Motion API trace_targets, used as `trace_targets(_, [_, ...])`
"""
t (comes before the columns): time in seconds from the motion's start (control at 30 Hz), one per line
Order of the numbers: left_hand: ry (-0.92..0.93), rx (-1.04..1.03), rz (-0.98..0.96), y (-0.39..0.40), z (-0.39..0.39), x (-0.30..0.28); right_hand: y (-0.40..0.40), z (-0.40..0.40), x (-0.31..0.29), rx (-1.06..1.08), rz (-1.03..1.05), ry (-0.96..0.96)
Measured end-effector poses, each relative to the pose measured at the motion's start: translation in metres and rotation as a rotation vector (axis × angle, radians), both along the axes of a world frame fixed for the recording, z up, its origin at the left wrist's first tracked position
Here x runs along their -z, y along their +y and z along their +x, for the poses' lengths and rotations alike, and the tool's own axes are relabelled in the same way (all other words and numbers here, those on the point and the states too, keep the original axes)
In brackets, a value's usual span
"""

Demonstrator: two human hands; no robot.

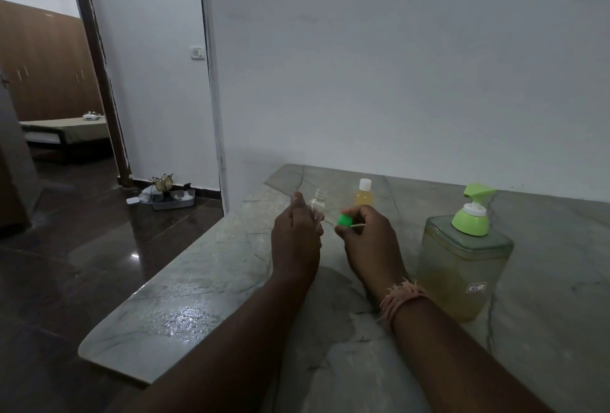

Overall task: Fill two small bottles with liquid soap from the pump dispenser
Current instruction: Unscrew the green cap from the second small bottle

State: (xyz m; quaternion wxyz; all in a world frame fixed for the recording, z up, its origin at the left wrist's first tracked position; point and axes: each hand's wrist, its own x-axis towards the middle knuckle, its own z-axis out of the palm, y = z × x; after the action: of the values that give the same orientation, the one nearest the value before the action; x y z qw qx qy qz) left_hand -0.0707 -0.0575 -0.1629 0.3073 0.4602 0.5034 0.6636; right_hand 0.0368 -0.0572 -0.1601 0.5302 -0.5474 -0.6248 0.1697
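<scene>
Marble, grey-green and veined, forms the countertop (544,330) on which everything rests. The pump dispenser (462,267), a square clear container of pale yellow soap with a lime-green pump head, stands on it and serves as landmark. Low on its front sits a small white label (476,287) with a red border; its marks are too small to read. No other writing is legible.

Left of the dispenser, the person's left hand (297,237) is wrapped around a small clear bottle (318,203), held upright above the countertop. Only its open neck and shoulder show above the fingers; the body is hidden in the closed hand, so its contents cannot be judged. Between that hand and the dispenser, the right hand (369,237) pinches a green cap (344,220) between thumb and fingertips, close beside the clear bottle's neck but apart from it. A thin pale strand near the cap is hard to make out. A frayed pinkish thread band (401,297) circles the right wrist.

Behind the right hand, farther back than the dispenser, a second small bottle (363,195) holds amber liquid under a white cap; its lower part is hidden by the knuckles.
</scene>
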Motion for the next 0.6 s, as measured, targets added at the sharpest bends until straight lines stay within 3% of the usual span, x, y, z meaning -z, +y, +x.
trace_targets(0.37, [0.002,0.014,0.019,0.001,0.002,0.002,0.007,0.006,0.010,0.112,-0.146,-0.268])
trace_targets(0.6, [-0.017,0.005,0.000,0.000,0.000,0.001,0.004,0.010,0.006,0.069,-0.164,-0.122])
